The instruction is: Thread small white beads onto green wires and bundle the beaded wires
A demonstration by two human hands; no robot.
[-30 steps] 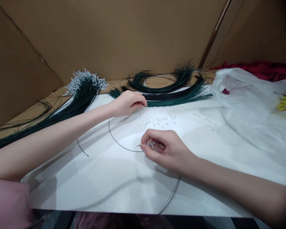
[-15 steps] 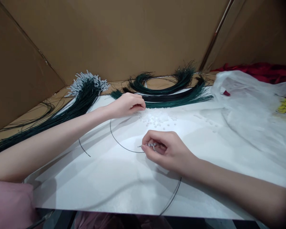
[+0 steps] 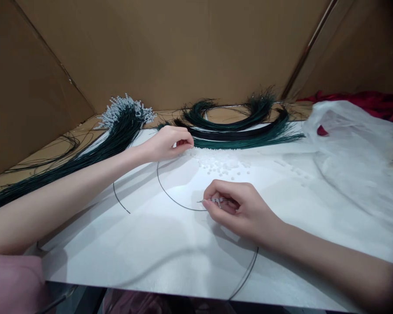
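Right hand (image 3: 239,211) pinches wire (image 3: 183,207); threaded beads (image 3: 218,201) sit just behind its fingertips, within the curled fingers; left hand (image 3: 168,141), beyond and left of that grip, fingertips together at loose beads (image 3: 221,163); contents cannot be told.

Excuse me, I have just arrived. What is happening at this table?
A person works with two bare hands over a white tabletop. The right hand pinches thin dark wire carrying a few small pale beads. The left hand is at the edge of a loose white bead pile; whether it holds one is unclear. Behind lie green strand bundles, and one bead-tipped bundle lies at the left.
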